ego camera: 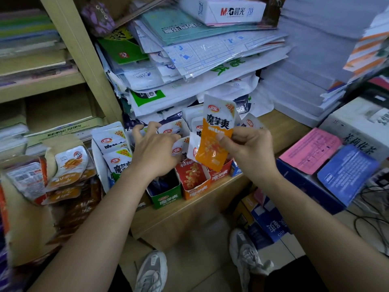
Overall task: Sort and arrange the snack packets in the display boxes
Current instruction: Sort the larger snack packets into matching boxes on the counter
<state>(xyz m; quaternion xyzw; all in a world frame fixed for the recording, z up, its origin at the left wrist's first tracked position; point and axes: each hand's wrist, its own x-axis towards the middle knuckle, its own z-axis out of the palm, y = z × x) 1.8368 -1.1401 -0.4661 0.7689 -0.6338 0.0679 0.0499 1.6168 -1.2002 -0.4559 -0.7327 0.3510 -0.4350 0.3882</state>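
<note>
Right hand (248,148) pinches orange packet (211,152), best slotted upright into orange box (196,191) just below; left hand (155,149), grip unclear.

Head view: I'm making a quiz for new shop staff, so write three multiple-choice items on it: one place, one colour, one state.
1. Where is the green display box? A) just left of the orange display box; B) atop the paper stack; C) on the floor.
2. What colour is the lower half of the raised packet? A) blue; B) orange; C) green.
3. What is the right hand doing? A) hanging empty; B) lying flat on the counter; C) pinching the raised packet.
Answers: 1 A, the two boxes stand side by side; 2 B, orange shows below a white top; 3 C, thumb and fingers clamp its edge.
</note>
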